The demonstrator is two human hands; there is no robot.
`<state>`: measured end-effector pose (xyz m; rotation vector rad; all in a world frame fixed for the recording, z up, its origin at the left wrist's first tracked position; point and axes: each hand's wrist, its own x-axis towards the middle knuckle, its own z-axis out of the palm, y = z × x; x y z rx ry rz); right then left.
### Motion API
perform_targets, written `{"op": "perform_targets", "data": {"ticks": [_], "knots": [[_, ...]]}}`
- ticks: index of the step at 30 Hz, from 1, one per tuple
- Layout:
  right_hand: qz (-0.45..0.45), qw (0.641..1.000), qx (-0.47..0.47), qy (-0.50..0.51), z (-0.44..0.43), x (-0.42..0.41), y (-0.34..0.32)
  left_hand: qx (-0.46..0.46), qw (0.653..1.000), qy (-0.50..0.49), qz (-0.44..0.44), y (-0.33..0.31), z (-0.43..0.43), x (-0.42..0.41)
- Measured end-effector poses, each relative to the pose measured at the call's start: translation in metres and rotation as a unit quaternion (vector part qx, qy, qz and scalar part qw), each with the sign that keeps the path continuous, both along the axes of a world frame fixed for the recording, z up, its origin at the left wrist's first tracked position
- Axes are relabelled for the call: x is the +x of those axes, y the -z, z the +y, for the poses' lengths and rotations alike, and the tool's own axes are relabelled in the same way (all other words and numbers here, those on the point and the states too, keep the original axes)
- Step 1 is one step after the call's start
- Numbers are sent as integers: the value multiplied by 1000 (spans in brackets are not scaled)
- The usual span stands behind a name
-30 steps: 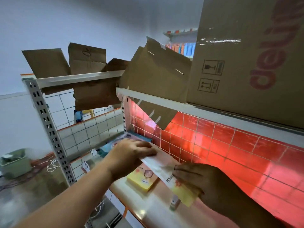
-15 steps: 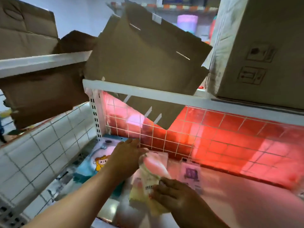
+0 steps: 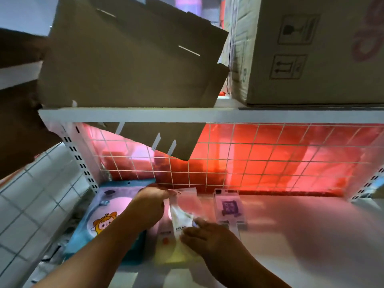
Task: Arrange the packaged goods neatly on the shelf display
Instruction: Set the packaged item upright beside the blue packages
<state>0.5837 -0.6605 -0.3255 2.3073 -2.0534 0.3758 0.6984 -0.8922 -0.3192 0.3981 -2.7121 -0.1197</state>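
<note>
A thin white and yellow packet (image 3: 180, 222) is held over the white shelf (image 3: 311, 235), just above another flat yellow packet (image 3: 174, 252) lying there. My left hand (image 3: 148, 206) pinches the held packet's far end near the red wire-grid back. My right hand (image 3: 204, 235) grips its near end. A blue package with a cartoon figure (image 3: 104, 221) lies at the shelf's left end. A clear packet with a purple print (image 3: 228, 206) lies to the right of my hands.
Flattened cardboard (image 3: 133, 59) leans over the upper shelf edge (image 3: 187, 115) and hangs down behind the grid. A large carton (image 3: 311, 50) stands on the upper shelf at right. White tiled panels (image 3: 31, 204) are at left.
The view has swung to face the shelf squarely. Both hands carried the thin packet further in toward the back grid, and it now hangs more upright over the yellow packet.
</note>
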Motion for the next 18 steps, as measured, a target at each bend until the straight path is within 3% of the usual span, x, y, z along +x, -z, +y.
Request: {"op": "perform_targets", "data": {"ticks": [6,9,12,14,18], "knots": [[-43,998,-21,-51,-19,0,13,43,974,-136,-175,-3,-5,-3],[-40,999,7,-2,-27,8,29,21,943,-172,-283,-3,-13,-6],[-49,998,8,29,-33,17,43,-14,918,-169,-357,-2,-15,-9],[-15,999,34,-4,-40,19,37,-47,905,-152,-394,-3,-16,-13],[9,998,68,-14,-47,22,34,-39,905,-116,-407,-6,-15,-16]]}}
